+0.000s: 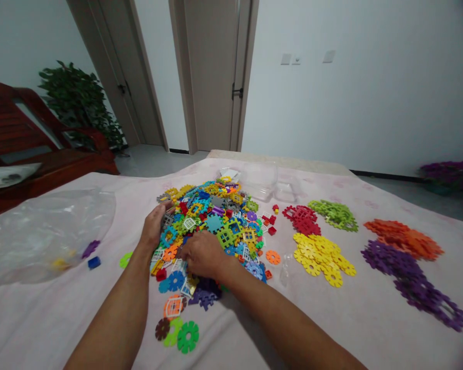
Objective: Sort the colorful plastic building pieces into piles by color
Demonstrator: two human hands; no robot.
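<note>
A mixed heap of coloured plastic interlocking pieces (212, 216) lies on a pink cloth-covered surface (332, 318). My left hand (153, 226) rests against the heap's left edge, its fingers curled into the pieces. My right hand (202, 254) lies palm down on the heap's near side, with its fingertips buried among the pieces. What either hand grips is hidden. To the right lie sorted piles: red (303, 220), green (335, 214), yellow (322, 253), orange (403, 237) and purple (412, 280).
A clear plastic bag (42, 234) with a few pieces lies at the left. Clear plastic tubs (260, 180) stand behind the heap. Loose flower-shaped pieces (179, 331) lie near me. A red wooden chair (31, 149), a plant (81, 103) and doors are beyond.
</note>
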